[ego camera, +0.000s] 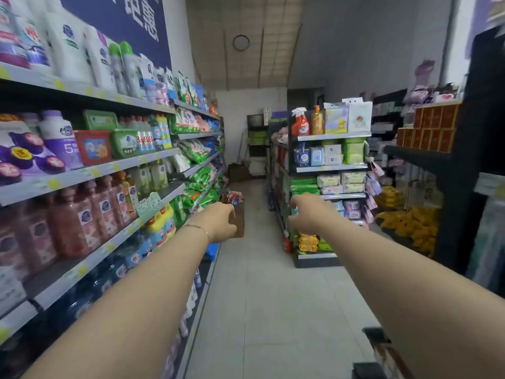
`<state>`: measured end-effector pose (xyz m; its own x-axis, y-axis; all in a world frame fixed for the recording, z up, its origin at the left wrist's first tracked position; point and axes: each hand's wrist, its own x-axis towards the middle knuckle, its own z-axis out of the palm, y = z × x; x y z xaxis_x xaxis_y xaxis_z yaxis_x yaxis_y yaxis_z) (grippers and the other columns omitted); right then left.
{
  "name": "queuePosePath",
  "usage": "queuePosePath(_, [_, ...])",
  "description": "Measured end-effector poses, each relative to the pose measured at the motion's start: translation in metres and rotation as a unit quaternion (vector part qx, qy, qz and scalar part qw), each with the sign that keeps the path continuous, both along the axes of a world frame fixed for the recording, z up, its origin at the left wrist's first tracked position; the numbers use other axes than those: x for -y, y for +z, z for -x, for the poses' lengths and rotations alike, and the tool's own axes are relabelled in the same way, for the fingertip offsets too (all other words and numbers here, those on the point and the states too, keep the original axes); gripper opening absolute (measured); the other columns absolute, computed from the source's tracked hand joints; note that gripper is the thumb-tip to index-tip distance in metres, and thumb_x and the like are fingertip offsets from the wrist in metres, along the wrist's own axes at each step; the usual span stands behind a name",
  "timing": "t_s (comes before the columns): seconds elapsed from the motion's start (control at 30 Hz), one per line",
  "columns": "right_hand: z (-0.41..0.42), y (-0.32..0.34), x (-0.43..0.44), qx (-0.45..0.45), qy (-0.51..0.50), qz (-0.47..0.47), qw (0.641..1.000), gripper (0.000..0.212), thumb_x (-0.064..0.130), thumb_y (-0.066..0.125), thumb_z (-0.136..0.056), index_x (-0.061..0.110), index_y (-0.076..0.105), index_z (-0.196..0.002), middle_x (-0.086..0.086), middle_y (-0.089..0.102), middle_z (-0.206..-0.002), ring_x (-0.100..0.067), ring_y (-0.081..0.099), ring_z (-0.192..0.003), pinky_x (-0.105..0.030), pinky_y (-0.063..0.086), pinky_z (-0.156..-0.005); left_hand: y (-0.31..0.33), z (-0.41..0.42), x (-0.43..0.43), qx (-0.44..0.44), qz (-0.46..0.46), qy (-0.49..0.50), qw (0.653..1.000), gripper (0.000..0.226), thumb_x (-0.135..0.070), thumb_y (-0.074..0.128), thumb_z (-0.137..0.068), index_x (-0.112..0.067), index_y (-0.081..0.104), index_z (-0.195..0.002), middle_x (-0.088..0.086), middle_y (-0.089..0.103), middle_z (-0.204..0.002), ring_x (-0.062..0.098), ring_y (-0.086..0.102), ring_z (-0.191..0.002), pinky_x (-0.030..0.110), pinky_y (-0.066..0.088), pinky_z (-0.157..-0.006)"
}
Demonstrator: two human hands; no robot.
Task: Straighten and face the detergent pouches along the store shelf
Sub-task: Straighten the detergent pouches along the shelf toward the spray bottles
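Approach step: my left hand and right hand hang empty, fingers loose; next I should reach left for the detergent pouches.

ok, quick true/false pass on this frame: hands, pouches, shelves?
1. The left hand grips a green pouch. False: it holds nothing; the green pouches sit farther down the left shelving.
2. The right hand reaches forward into the aisle. True.
3. A bracelet is on the left wrist. True.
4. The red spray bottle lies on the floor. False: it stands upright on top of the end rack across the aisle.
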<state>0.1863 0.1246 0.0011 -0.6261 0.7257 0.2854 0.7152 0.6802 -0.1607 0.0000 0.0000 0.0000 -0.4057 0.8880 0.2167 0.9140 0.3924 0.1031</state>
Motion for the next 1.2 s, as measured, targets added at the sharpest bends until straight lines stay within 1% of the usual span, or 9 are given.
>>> queuePosePath(0.1, [0.023, -0.003, -0.031, 0.006, 0.008, -0.005, 1.000, 0.035, 0.032, 0.051, -0.089, 0.017, 0.053, -0.120, -0.006, 0.054, -0.123, -0.028, 0.052, -0.110, -0.045, 0.047, -0.091, -0.003, 0.022, -0.029, 0.014, 0.032, -0.006, 0.999, 0.031, -0.022, 0.053, -0.091, -0.018, 0.055, -0.122, 0.005, 0.054, -0.123, 0.021, 0.053, -0.100, 0.030, 0.044, -0.078])
queuePosePath(0.23, [0.053, -0.002, -0.084, 0.009, 0.013, -0.008, 1.000, 0.026, 0.030, 0.051, -0.088, 0.017, 0.054, -0.110, -0.006, 0.058, -0.115, -0.029, 0.055, -0.104, -0.041, 0.046, -0.089, -0.004, 0.057, -0.079, 0.010, 0.046, -0.005, 0.999, 0.028, -0.022, 0.053, -0.092, -0.018, 0.056, -0.120, 0.004, 0.053, -0.124, 0.022, 0.053, -0.104, 0.033, 0.048, -0.083])
queuePosePath(0.3, [0.066, 0.004, -0.115, 0.011, 0.012, -0.019, 1.000, 0.023, 0.030, 0.051, -0.088, 0.018, 0.054, -0.107, -0.006, 0.058, -0.113, -0.029, 0.056, -0.102, -0.039, 0.046, -0.086, -0.001, 0.073, -0.110, -0.006, 0.046, -0.005, 0.999, 0.026, -0.021, 0.053, -0.091, -0.017, 0.056, -0.117, 0.005, 0.055, -0.121, 0.021, 0.053, -0.100, 0.031, 0.045, -0.078])
queuePosePath(0.43, [0.092, 0.019, -0.181, -0.008, 0.013, -0.014, 1.000, 0.027, 0.030, 0.051, -0.091, 0.018, 0.053, -0.115, -0.006, 0.057, -0.118, -0.028, 0.055, -0.104, -0.041, 0.045, -0.089, 0.010, 0.100, -0.181, -0.012, 0.060, -0.011, 0.998, 0.026, -0.019, 0.052, -0.092, -0.016, 0.056, -0.118, 0.005, 0.054, -0.118, 0.017, 0.051, -0.083, 0.026, 0.039, -0.065])
queuePosePath(0.63, [0.141, 0.031, -0.275, -0.011, 0.020, -0.010, 1.000, 0.026, 0.032, 0.051, -0.093, 0.017, 0.051, -0.114, -0.006, 0.057, -0.119, -0.028, 0.055, -0.104, -0.041, 0.044, -0.088, 0.029, 0.138, -0.286, -0.020, 0.052, -0.022, 0.998, 0.032, -0.021, 0.054, -0.092, -0.017, 0.054, -0.123, 0.008, 0.051, -0.127, 0.025, 0.052, -0.110, 0.030, 0.044, -0.084])
queuePosePath(0.77, [0.173, 0.023, -0.320, -0.005, 0.031, -0.009, 0.999, 0.031, 0.032, 0.050, -0.093, 0.017, 0.052, -0.119, -0.007, 0.056, -0.122, -0.029, 0.055, -0.108, -0.045, 0.044, -0.096, 0.025, 0.165, -0.332, -0.011, 0.045, -0.025, 0.999, 0.032, -0.023, 0.054, -0.092, -0.020, 0.053, -0.124, 0.006, 0.049, -0.128, 0.022, 0.053, -0.105, 0.029, 0.043, -0.081])
queuePosePath(0.9, [0.206, 0.013, -0.357, 0.003, 0.038, -0.004, 0.999, 0.029, 0.030, 0.051, -0.090, 0.017, 0.053, -0.115, -0.006, 0.056, -0.120, -0.028, 0.055, -0.105, -0.045, 0.045, -0.095, 0.016, 0.198, -0.362, -0.013, 0.045, -0.013, 0.999, 0.036, -0.022, 0.055, -0.091, -0.019, 0.053, -0.127, 0.007, 0.050, -0.128, 0.025, 0.054, -0.109, 0.028, 0.042, -0.081])
queuePosePath(1.03, [0.243, 0.010, -0.389, 0.006, 0.046, -0.006, 0.999, 0.030, 0.030, 0.052, -0.090, 0.017, 0.053, -0.116, -0.006, 0.056, -0.120, -0.029, 0.055, -0.105, -0.044, 0.046, -0.093, 0.009, 0.238, -0.389, -0.006, 0.035, 0.007, 0.999, 0.036, -0.024, 0.055, -0.090, -0.020, 0.053, -0.125, 0.006, 0.049, -0.133, 0.025, 0.052, -0.113, 0.040, 0.047, -0.093])
queuePosePath(1.2, [0.299, 0.006, -0.431, 0.012, 0.048, -0.010, 0.999, 0.031, 0.030, 0.053, -0.089, 0.017, 0.053, -0.118, -0.007, 0.056, -0.121, -0.029, 0.055, -0.107, -0.045, 0.046, -0.094, 0.003, 0.292, -0.428, 0.000, 0.031, 0.012, 0.999, 0.036, -0.023, 0.055, -0.090, -0.020, 0.052, -0.126, 0.005, 0.048, -0.135, 0.022, 0.054, -0.106, 0.035, 0.048, -0.087])
